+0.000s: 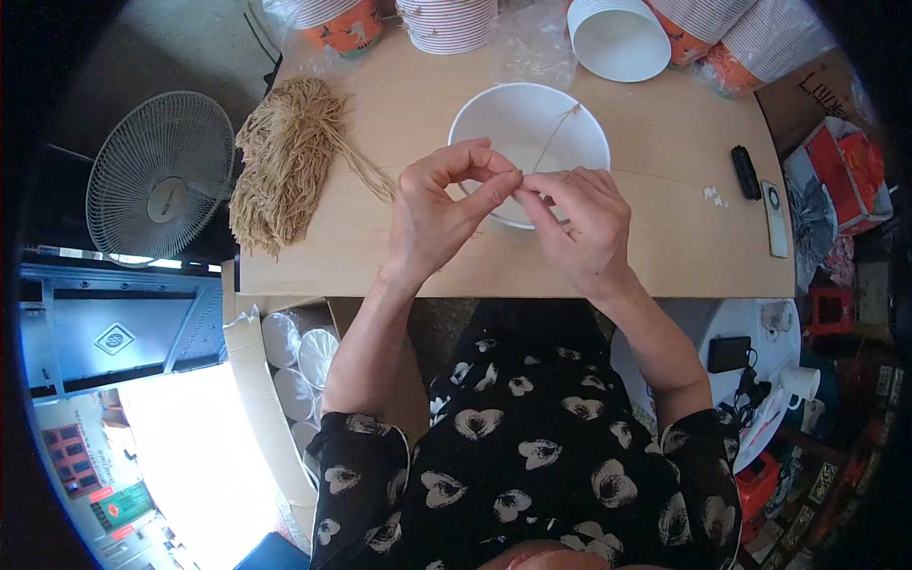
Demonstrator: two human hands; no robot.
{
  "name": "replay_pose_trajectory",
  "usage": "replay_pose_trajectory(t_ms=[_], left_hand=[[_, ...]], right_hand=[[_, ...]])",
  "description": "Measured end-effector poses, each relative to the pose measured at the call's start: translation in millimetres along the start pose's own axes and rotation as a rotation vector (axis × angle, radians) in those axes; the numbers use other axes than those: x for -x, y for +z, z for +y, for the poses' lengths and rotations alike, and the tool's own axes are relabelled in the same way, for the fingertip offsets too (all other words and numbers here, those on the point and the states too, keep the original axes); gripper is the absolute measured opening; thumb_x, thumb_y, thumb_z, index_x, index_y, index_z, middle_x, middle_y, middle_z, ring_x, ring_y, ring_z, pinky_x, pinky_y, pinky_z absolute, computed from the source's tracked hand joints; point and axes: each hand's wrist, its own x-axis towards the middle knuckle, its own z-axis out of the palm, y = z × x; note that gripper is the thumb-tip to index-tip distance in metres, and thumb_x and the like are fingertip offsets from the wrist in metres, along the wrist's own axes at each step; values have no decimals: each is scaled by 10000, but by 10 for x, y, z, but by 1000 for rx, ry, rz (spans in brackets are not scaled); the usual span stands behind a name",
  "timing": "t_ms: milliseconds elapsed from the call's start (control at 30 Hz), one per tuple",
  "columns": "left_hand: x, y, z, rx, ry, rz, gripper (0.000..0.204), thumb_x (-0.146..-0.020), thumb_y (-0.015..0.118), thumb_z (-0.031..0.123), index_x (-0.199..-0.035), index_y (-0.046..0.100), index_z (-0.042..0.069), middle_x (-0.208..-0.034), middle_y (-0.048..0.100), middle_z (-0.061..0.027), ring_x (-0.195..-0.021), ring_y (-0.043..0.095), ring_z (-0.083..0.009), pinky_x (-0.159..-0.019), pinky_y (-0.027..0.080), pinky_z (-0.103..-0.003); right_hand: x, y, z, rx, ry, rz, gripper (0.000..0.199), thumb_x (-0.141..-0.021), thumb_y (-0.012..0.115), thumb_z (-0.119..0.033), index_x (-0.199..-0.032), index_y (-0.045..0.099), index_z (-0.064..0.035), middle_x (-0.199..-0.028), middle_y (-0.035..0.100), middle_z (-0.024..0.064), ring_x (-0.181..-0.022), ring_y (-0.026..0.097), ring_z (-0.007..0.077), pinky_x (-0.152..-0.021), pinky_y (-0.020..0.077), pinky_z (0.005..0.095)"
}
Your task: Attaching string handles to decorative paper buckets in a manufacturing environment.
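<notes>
A white paper bucket point(470, 119) stands in front of me on the table. A thin tan string point(545, 149) runs from a small knot near its far right rim to my fingertips. Above the bucket's near side, my left hand point(439, 201) pinches the string end between thumb and forefinger. Right against it, my right hand point(587, 217) is closed in a pinch on the same string. The fingertips meet and hide the exact end. To the left lies a thick bundle of tan strings point(285, 157), its gathered strands trailing toward my left wrist.
Stacked paper buckets point(446, 24) and a white bucket on its side point(622, 46) line the table's far edge. A black folding tool point(746, 173) and a pale remote point(774, 220) lie at the right. A fan point(161, 180) stands left; wrapped rolls fill a box point(249, 380) below.
</notes>
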Motion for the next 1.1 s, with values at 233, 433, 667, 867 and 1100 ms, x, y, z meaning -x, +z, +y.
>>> replay_pose_trajectory(t_ms=[233, 433, 667, 867, 1100], left_hand=[[39, -43, 21, -43, -79, 10, 193, -867, 766, 89, -1049, 762, 26, -899, 753, -85, -1011, 686, -154, -1046, 455, -354], [29, -92, 1, -36, -101, -88, 233, -884, 752, 88, -1111, 756, 37, -977, 761, -70, -1297, 544, -208, -1058, 424, -384], [18, -79, 33, -97, -38, -106, 217, -870, 765, 93, -1083, 770, 53, -932, 758, -50, -1277, 544, -241, -1056, 423, -402], [21, -78, -15, -81, -1, -126, 176, -866, 772, 95, -1037, 776, 54, -922, 749, -37, -1227, 568, -221, -1037, 428, -384], [23, -50, -6, -104, -25, -66, 116, -856, 771, 81, -957, 762, 24, -890, 744, -59, -1127, 645, -226, -986, 473, -380]], right_hand=[[-25, -54, -10, -34, 37, -8, 108, -787, 784, -78, -865, 710, -87, -784, 713, 16, -704, 662, 199, -680, 458, 345], [-28, -47, -1, -76, 101, -24, 96, -793, 779, -80, -864, 717, -98, -791, 716, 18, -714, 667, 202, -688, 463, 346], [-18, -90, 0, -35, 85, -93, 98, -827, 750, -99, -920, 719, -95, -849, 724, 27, -762, 674, 207, -718, 459, 358], [-18, -103, 46, -37, 74, -115, 108, -838, 747, -110, -944, 730, -102, -872, 723, 28, -782, 670, 210, -756, 457, 355], [-22, -137, -2, -189, 194, -108, 115, -831, 760, -34, -937, 714, -38, -848, 717, 50, -736, 642, 166, -773, 454, 326]])
